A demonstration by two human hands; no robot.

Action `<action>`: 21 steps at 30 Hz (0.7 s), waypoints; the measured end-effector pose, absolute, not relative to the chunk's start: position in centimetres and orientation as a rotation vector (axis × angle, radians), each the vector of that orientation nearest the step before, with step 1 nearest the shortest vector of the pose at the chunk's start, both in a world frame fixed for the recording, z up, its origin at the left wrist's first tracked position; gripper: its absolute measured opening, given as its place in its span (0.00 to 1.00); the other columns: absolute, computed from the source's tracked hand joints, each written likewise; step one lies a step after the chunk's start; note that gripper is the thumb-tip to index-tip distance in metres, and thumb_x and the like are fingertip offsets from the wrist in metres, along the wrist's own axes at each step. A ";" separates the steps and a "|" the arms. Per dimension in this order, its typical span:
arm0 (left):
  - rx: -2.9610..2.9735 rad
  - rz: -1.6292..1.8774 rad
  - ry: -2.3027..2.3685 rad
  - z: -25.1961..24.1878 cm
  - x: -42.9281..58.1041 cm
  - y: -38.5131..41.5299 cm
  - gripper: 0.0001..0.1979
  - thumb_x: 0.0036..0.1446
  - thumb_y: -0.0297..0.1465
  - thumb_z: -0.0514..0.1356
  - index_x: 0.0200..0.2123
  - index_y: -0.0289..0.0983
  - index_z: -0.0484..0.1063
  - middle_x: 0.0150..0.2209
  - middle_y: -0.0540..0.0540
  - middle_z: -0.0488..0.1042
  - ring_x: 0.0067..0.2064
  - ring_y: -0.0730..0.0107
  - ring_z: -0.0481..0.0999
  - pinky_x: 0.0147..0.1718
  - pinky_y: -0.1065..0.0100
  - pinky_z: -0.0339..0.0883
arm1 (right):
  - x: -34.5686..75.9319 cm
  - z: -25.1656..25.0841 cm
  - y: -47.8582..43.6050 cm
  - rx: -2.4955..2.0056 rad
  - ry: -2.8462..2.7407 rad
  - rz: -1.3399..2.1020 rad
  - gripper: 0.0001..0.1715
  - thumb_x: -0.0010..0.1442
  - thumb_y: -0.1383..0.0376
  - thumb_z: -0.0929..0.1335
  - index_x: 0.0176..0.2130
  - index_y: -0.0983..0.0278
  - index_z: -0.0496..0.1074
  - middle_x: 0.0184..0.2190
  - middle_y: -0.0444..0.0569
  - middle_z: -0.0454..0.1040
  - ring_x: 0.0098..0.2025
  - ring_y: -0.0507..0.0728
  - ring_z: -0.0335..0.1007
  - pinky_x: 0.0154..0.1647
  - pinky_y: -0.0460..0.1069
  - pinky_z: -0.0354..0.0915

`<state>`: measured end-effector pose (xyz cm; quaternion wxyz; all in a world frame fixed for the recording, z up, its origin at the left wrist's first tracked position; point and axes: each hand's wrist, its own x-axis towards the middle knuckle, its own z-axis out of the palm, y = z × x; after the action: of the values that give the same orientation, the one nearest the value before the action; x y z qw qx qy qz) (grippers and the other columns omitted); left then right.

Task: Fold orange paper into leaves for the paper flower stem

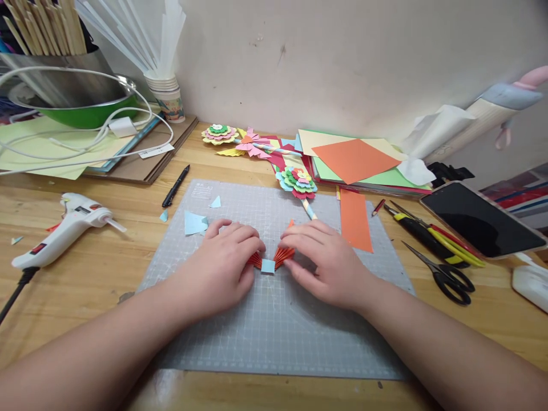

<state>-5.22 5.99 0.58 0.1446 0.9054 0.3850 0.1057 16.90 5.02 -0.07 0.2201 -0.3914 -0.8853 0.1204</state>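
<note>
Between my hands, on the grey cutting mat [240, 348], is a paper bow [284, 256] of pleated orange paper with a light blue paper band [268, 266] across its middle. My left hand [226, 260] has its fingers curled round the left fan of the bow, much of which it hides. On the other side, my right hand [323, 260] pinches the right fan between thumb and fingers. Light blue paper scraps [196, 223] lie beyond my left hand. An orange paper strip [356, 220] rests past my right hand.
At left lie a white hot glue gun [81, 220] and a black pen [176, 186]. Scissors [445, 277], pliers [428, 234] and a phone [483, 217] are at right. Layered paper flowers [297, 181] and a stack of coloured paper [355, 160] sit by the wall.
</note>
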 end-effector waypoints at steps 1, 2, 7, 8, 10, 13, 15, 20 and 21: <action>2.596 0.329 1.111 0.6 -5.2 5.9 0.13 0.52 0.22 0.53 0.40 0.40 0.69 0.41 0.50 0.71 0.46 0.65 0.68 0.54 0.54 0.48 | 16.8 -0.1 5.1 -1.093 -2.476 0.332 0.14 0.57 0.66 0.65 0.44 0.63 0.70 0.45 0.52 0.71 0.46 0.60 0.63 0.48 0.56 0.57; 2.584 0.354 1.110 0.7 -5.1 5.9 0.12 0.52 0.23 0.54 0.40 0.40 0.69 0.41 0.49 0.71 0.46 0.65 0.68 0.54 0.55 0.48 | 16.8 -0.1 5.1 -1.102 -2.502 0.332 0.15 0.57 0.64 0.66 0.46 0.63 0.70 0.49 0.53 0.69 0.50 0.61 0.61 0.50 0.57 0.55; 2.563 0.449 1.108 0.2 -4.9 5.8 0.05 0.55 0.30 0.58 0.36 0.41 0.70 0.42 0.49 0.70 0.46 0.65 0.68 0.52 0.56 0.50 | 16.6 -0.5 5.3 -1.150 -2.564 0.387 0.11 0.58 0.64 0.67 0.43 0.61 0.70 0.48 0.50 0.69 0.53 0.62 0.58 0.52 0.58 0.50; 2.568 0.464 1.108 0.1 -4.8 5.8 0.04 0.55 0.30 0.58 0.36 0.41 0.71 0.42 0.49 0.70 0.46 0.65 0.68 0.52 0.56 0.51 | 16.6 -0.6 5.3 -1.156 -2.562 0.403 0.09 0.59 0.65 0.66 0.42 0.61 0.70 0.46 0.49 0.70 0.52 0.61 0.58 0.52 0.57 0.50; 2.577 0.478 1.106 -0.2 -4.8 5.8 0.04 0.55 0.31 0.59 0.36 0.42 0.72 0.41 0.49 0.70 0.45 0.65 0.68 0.51 0.55 0.51 | 16.6 -0.8 5.5 -1.161 -2.551 0.434 0.06 0.61 0.65 0.65 0.40 0.60 0.70 0.44 0.47 0.71 0.51 0.60 0.59 0.51 0.56 0.50; 2.569 0.466 1.117 -0.5 -4.6 5.8 0.04 0.55 0.32 0.60 0.35 0.42 0.73 0.40 0.50 0.70 0.44 0.65 0.68 0.52 0.54 0.50 | 16.6 -0.9 5.6 -1.162 -2.540 0.474 0.05 0.62 0.65 0.64 0.40 0.60 0.69 0.42 0.46 0.71 0.49 0.58 0.60 0.49 0.54 0.50; 2.553 0.452 1.132 -0.6 -4.5 5.8 0.04 0.55 0.32 0.60 0.35 0.42 0.74 0.40 0.50 0.71 0.44 0.65 0.68 0.52 0.54 0.50 | 16.6 -0.9 5.6 -1.166 -2.536 0.481 0.05 0.62 0.65 0.64 0.40 0.60 0.69 0.42 0.45 0.71 0.49 0.58 0.60 0.49 0.54 0.50; 2.532 0.441 1.156 -0.8 -4.5 5.8 0.04 0.55 0.33 0.60 0.34 0.42 0.74 0.39 0.50 0.71 0.44 0.66 0.68 0.53 0.53 0.50 | 16.5 -0.9 5.6 -1.178 -2.540 0.468 0.05 0.62 0.64 0.65 0.39 0.60 0.69 0.42 0.45 0.71 0.48 0.58 0.60 0.48 0.54 0.50; 2.529 0.439 1.162 -0.8 -4.5 5.8 0.04 0.55 0.33 0.60 0.34 0.42 0.74 0.39 0.50 0.71 0.44 0.65 0.68 0.53 0.53 0.49 | 16.5 -0.9 5.6 -1.180 -2.543 0.462 0.05 0.62 0.64 0.65 0.39 0.61 0.69 0.42 0.45 0.71 0.48 0.58 0.60 0.48 0.54 0.50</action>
<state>-4.49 5.84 -0.80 0.1615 0.8858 0.4069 0.1538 16.51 5.61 -0.90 0.1497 -0.4106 -0.8849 0.1609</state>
